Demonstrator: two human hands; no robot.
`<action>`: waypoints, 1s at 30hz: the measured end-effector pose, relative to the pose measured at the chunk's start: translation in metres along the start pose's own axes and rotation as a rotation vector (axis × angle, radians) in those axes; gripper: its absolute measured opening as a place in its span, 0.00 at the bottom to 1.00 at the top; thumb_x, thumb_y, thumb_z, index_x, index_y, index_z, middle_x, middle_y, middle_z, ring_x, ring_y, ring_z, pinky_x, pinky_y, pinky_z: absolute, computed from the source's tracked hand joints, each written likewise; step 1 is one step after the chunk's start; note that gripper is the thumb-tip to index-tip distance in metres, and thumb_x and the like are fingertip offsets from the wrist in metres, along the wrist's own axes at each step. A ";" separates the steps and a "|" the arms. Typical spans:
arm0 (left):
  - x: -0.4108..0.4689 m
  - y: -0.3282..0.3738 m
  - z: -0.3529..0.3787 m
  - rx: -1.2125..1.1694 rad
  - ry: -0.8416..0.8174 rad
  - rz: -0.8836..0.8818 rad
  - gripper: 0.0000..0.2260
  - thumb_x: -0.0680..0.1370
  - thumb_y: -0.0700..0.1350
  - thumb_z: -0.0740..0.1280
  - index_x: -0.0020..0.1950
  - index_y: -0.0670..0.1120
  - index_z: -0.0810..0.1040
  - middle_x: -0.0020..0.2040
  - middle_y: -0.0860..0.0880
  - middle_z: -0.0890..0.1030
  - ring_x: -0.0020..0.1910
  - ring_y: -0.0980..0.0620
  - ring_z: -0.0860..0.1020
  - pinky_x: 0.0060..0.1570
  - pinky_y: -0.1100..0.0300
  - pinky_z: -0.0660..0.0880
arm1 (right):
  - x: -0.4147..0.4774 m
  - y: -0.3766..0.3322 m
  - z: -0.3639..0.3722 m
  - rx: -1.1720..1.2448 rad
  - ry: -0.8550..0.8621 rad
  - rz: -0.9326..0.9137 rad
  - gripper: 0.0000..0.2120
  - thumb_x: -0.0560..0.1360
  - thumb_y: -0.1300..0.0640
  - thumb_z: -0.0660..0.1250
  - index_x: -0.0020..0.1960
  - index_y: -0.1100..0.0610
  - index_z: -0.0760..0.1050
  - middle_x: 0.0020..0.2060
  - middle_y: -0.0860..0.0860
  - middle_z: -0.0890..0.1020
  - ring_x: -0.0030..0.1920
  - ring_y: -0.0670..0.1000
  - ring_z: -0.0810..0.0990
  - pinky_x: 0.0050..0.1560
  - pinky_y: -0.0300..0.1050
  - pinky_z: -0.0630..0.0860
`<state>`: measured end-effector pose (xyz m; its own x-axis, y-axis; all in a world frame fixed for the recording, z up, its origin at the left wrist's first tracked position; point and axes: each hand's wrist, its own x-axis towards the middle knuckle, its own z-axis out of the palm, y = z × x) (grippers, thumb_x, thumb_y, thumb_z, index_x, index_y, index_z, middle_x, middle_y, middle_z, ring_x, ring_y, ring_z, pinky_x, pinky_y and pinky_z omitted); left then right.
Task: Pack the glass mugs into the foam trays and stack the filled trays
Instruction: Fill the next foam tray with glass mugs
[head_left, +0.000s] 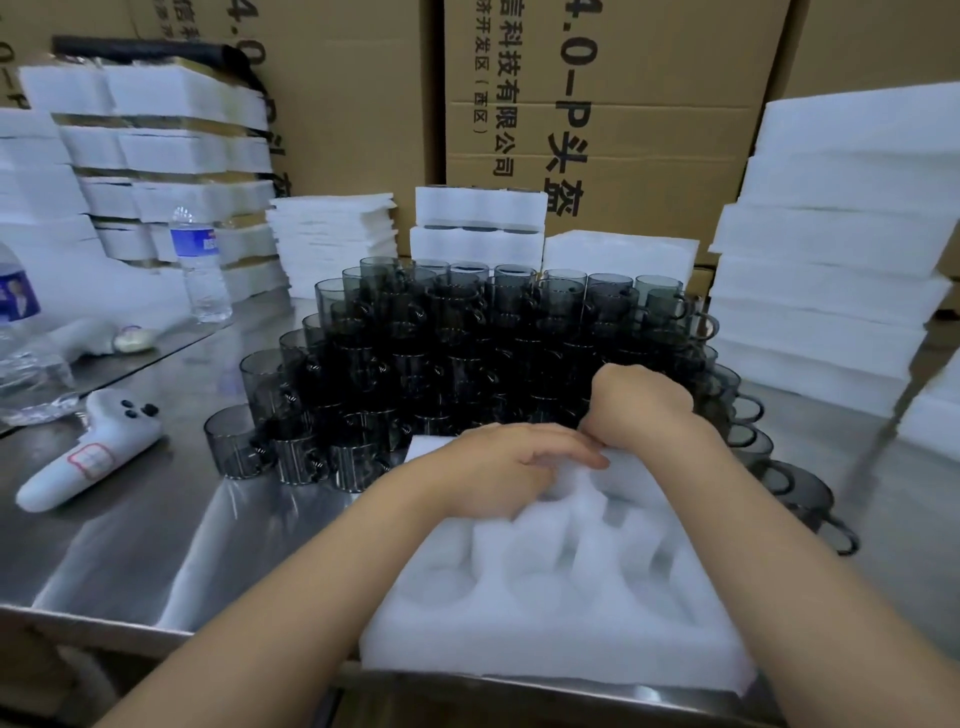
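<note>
A white foam tray (545, 613) with round pockets lies at the table's front edge. My left hand (509, 467) rests on its far part, fingers curled down into the foam. My right hand (641, 402) is bent at the tray's far edge, its fingers hidden behind the wrist. Whether either hand holds a mug is hidden. Behind the tray stands a dense stepped pile of dark smoked-glass mugs (441, 353). More mugs (789, 478) line up to the right of the tray.
Stacks of foam trays rise at the right (831, 291) and left (171, 171); two filled trays (478, 228) sit at the back. A water bottle (200, 265), a white handheld device (88, 457) and cardboard boxes (613, 104) surround the steel table (156, 545).
</note>
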<state>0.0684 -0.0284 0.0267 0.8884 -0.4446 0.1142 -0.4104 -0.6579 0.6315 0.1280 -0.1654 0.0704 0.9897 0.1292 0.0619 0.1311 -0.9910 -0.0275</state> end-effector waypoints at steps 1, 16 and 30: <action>0.000 -0.001 0.000 -0.029 0.003 -0.003 0.26 0.75 0.30 0.57 0.63 0.56 0.78 0.67 0.63 0.72 0.68 0.65 0.67 0.67 0.56 0.67 | 0.000 0.000 0.003 0.026 0.006 0.009 0.12 0.72 0.59 0.68 0.35 0.55 0.66 0.33 0.51 0.71 0.37 0.54 0.73 0.39 0.45 0.69; 0.001 -0.001 -0.008 -0.678 0.208 -0.002 0.13 0.78 0.34 0.63 0.41 0.45 0.85 0.44 0.47 0.86 0.45 0.55 0.83 0.46 0.65 0.77 | -0.017 0.003 0.013 0.527 0.353 -0.107 0.06 0.73 0.54 0.63 0.38 0.51 0.77 0.37 0.49 0.81 0.41 0.55 0.79 0.40 0.45 0.74; 0.005 -0.011 -0.023 -1.187 0.375 -0.114 0.22 0.70 0.58 0.65 0.58 0.46 0.74 0.51 0.38 0.84 0.50 0.43 0.84 0.40 0.60 0.80 | -0.020 -0.001 0.015 1.110 0.472 -0.605 0.07 0.73 0.62 0.70 0.39 0.52 0.79 0.44 0.46 0.78 0.38 0.45 0.77 0.40 0.35 0.73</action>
<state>0.0824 -0.0092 0.0382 0.9905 -0.0924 0.1018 -0.0621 0.3599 0.9309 0.1088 -0.1668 0.0538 0.6756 0.2855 0.6797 0.7358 -0.2027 -0.6462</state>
